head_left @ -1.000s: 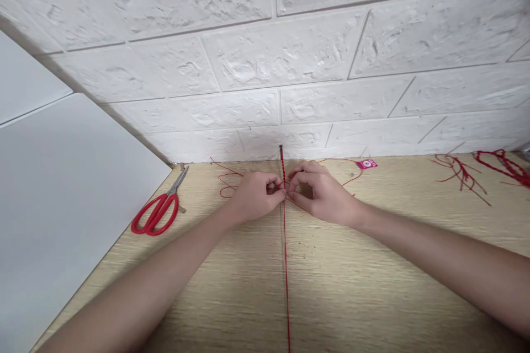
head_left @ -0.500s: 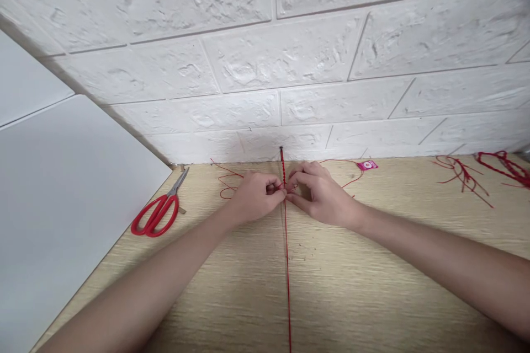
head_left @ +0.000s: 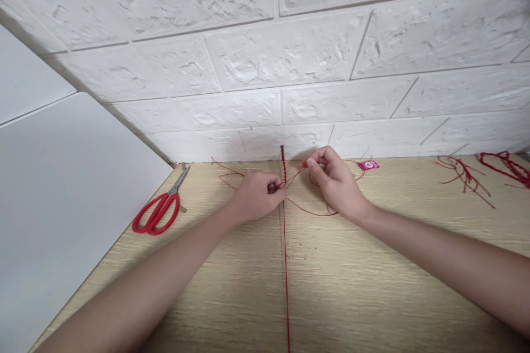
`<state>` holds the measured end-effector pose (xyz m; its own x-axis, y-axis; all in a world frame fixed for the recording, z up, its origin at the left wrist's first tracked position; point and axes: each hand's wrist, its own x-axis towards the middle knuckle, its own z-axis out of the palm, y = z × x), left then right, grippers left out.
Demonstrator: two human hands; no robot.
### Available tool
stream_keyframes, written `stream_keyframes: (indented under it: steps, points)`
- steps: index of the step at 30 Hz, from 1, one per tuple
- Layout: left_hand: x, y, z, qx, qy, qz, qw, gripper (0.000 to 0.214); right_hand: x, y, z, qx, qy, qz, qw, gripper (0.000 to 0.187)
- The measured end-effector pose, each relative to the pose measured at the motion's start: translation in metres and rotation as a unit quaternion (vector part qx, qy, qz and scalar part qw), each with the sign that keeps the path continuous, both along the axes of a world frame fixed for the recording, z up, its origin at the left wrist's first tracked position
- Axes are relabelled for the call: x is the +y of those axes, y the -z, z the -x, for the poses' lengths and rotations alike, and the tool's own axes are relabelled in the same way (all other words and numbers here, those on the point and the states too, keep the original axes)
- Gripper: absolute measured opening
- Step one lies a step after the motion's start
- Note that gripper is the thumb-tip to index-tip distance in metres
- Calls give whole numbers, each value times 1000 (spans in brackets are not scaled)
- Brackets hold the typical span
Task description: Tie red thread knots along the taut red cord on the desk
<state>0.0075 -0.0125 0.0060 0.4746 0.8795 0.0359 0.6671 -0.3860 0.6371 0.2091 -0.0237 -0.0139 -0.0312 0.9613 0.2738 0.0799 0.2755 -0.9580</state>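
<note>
A red knotted cord (head_left: pixel 284 170) runs from a dark nail (head_left: pixel 282 147) at the foot of the wall, and a single taut red strand (head_left: pixel 286 276) carries on toward me. My left hand (head_left: pixel 260 194) is closed, thumb and index finger pinching the red cord just below the knotted part. To the right and slightly higher, my right hand (head_left: pixel 336 181) pinches a red thread (head_left: pixel 295 177) that stretches back to the knot. Another thread curves below it across the table. Loose red loops (head_left: pixel 227 178) lie beyond my left hand.
Red-handled scissors (head_left: pixel 162 207) lie at the left beside a white panel (head_left: pixel 74 204). A small pink packet (head_left: pixel 368 165) rests by the wall. Farther right are a tangle of red threads (head_left: pixel 467 177) and a braided red cord (head_left: pixel 503 165). The white brick-pattern wall (head_left: pixel 248 55) closes the table's back.
My right hand has moved right and up, away from the knot, drawing a thread out with it. My left hand stays pinched in nearly the same place.
</note>
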Motion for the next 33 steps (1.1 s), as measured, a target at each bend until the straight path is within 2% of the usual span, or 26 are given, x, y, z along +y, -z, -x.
stream_keyframes:
  steps: [3,6,15,22,33]
  points:
    - [0,-1,0,-4,1,-4,1000,18,2,0,1,113,-69,45,990,23]
    - [-1,-2,-1,-3,2,-4,1000,17,4,2,2,165,-106,63,979,25]
    - [-1,-1,-1,1,5,-11,1000,16,4,3,5,194,-71,91,974,34]
    - [-2,-2,-1,-1,7,-18,1000,22,0,-7,7,233,-117,152,953,40]
    - [-2,-3,-1,3,7,-13,1000,21,1,-6,5,209,-88,167,960,40]
